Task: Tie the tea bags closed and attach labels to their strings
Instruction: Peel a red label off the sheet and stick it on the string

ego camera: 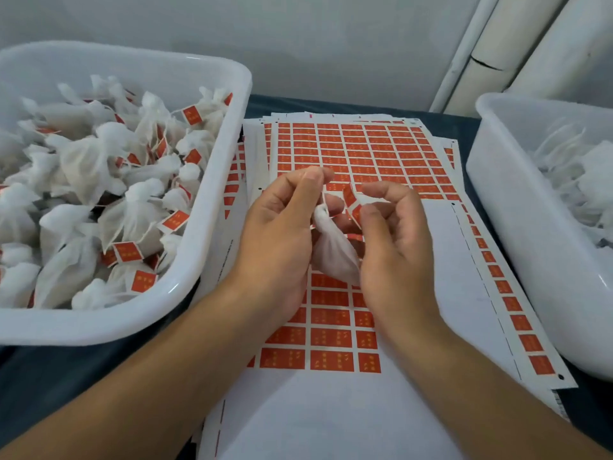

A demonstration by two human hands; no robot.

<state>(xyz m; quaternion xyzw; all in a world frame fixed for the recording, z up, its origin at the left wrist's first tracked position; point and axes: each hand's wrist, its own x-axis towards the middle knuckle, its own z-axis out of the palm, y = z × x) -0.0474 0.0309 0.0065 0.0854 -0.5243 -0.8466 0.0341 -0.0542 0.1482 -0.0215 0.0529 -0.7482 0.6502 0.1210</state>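
- The left hand (282,224) is raised over the middle of the bench, thumb and forefinger pressed together on the string at the neck of a white tea bag (333,250); its other fingers are curled behind the gathered top.
- The tea bag hangs between the two palms, neck up, its full belly low against the heel of the right hand (394,234).
- The right hand pinches a red label (352,202) between thumb and forefinger, its remaining fingers loosely bent; the label is folded and sits just beside the neck of the tea bag.
- Below both hands lie overlapping label sheets (361,151), rows of red stickers on white backing, covering the bench from its far edge to its near edge; parts of the backing are bare white.
- A white tub (212,207) at the left edge of the bench is heaped with tied tea bags (132,207), many showing red labels on their strings.
- A second white tub (517,227) at the right edge holds pale bags (587,180); they are too blurred to tell whether they are tied.
- The bench itself shows as a dark surface (49,376) at the near left corner.
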